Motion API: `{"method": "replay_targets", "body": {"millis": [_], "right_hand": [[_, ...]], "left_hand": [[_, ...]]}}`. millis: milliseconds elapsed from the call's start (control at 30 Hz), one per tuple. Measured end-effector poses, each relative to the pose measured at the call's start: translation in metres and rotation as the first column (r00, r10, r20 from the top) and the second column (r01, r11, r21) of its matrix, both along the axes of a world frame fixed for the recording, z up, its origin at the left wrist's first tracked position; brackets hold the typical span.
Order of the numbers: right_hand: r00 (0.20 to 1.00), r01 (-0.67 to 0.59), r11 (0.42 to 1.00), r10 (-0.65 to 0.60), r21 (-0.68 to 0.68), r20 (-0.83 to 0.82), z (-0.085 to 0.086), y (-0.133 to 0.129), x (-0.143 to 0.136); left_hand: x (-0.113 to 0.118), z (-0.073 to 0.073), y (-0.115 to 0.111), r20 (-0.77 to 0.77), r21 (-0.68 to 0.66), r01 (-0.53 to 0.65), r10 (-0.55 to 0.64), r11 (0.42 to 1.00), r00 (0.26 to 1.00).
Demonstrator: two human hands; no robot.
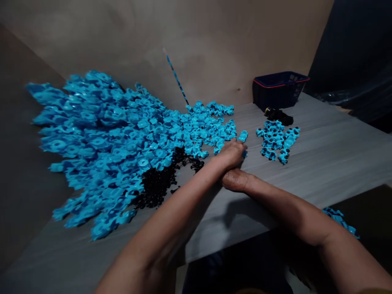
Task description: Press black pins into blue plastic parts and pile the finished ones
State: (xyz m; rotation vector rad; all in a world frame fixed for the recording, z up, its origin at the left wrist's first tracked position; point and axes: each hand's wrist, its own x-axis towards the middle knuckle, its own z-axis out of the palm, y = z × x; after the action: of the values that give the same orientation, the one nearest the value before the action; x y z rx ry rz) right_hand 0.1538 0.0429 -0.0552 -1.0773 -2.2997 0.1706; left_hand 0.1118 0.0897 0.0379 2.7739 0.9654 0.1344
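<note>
Left side: obstructed. The blue pile (110,122) runs back to the wall (214,41) and ends beside the left hand (234,153); black parts (157,183) lie along its near edge. A stick (177,79) rises behind it.

Right side: passable. A bare strip of table (324,163) separates the hands from the blue cars (272,141), narrowed by a loose piece (243,136). Beyond the cars, a black object (280,116) and the basket (272,96) obstruct. Table right of the cars is open.

Near side: both forearms flank an open wedge; the right hand (235,179) closes its tip.
</note>
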Motion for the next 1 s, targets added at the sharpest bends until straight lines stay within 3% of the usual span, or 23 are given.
{"method": "replay_targets", "body": {"millis": [100, 167, 233, 267, 333, 400, 433, 500, 600, 700, 800, 900, 1000], "right_hand": [[1.0, 0.016, 0.999, -0.016, -0.035, 0.017, 0.0, 0.002, 0.002], [0.999, 0.036, 0.997, -0.033, -0.067, 0.035, 0.004, 0.002, 0.004], [0.997, 0.056, 0.993, -0.049, -0.107, 0.061, 0.009, 0.001, 0.006], [0.996, 0.063, 0.99, -0.054, -0.123, 0.074, 0.012, 0.0, 0.007], [0.994, 0.07, 0.987, -0.057, -0.142, 0.088, 0.018, -0.001, 0.01], [0.994, 0.071, 0.985, -0.056, -0.158, 0.097, 0.025, -0.003, 0.013], [0.994, 0.072, 0.983, -0.055, -0.168, 0.099, 0.027, -0.004, 0.015], [0.993, 0.068, 0.981, -0.049, -0.183, 0.104, 0.031, -0.006, 0.018], [0.998, 0.063, 0.974, -0.064, -0.218, 0.0, 0.032, -0.006, 0.022], [0.971, 0.099, 0.951, -0.158, -0.293, -0.182, 0.03, -0.003, 0.029], [0.949, 0.157, 0.933, -0.233, -0.323, -0.213, 0.028, 0.002, 0.037], [0.948, 0.178, 0.933, -0.248, -0.314, -0.198, 0.026, 0.004, 0.042], [0.958, 0.159, 0.944, -0.219, -0.29, -0.186, 0.023, 0.004, 0.043]], "left_hand": [[0.01, -0.005, 0.005, 0.008, 0.014, -0.031, 0.031, 0.999, 0.999], [0.003, -0.002, 0.005, 0.055, 0.038, -0.059, 0.057, 0.998, 0.997], [-0.014, 0.005, 0.0, 0.278, 0.009, -0.139, 0.131, 0.99, 0.952], [-0.025, 0.008, -0.005, 0.451, -0.064, -0.191, 0.199, 0.98, 0.87], [-0.052, 0.014, -0.018, 0.743, -0.358, -0.198, 0.407, 0.912, 0.531], [-0.078, 0.014, -0.034, 0.734, -0.642, -0.065, 0.637, 0.764, 0.235], [-0.089, 0.011, -0.043, 0.686, -0.719, -0.009, 0.712, 0.695, 0.15], [-0.106, 0.0, -0.058, 0.596, -0.803, 0.063, 0.801, 0.593, 0.055], [-0.117, -0.022, -0.075, 0.5, -0.859, 0.129, 0.866, 0.496, -0.002], [-0.117, -0.037, -0.082, 0.453, -0.88, 0.169, 0.891, 0.444, 0.015], [-0.116, -0.042, -0.083, 0.459, -0.878, 0.184, 0.886, 0.441, 0.065], [-0.117, -0.043, -0.082, 0.461, -0.874, 0.202, 0.886, 0.443, 0.053], [-0.119, -0.044, -0.081, 0.434, -0.868, 0.283, 0.9, 0.408, 0.034]]}}
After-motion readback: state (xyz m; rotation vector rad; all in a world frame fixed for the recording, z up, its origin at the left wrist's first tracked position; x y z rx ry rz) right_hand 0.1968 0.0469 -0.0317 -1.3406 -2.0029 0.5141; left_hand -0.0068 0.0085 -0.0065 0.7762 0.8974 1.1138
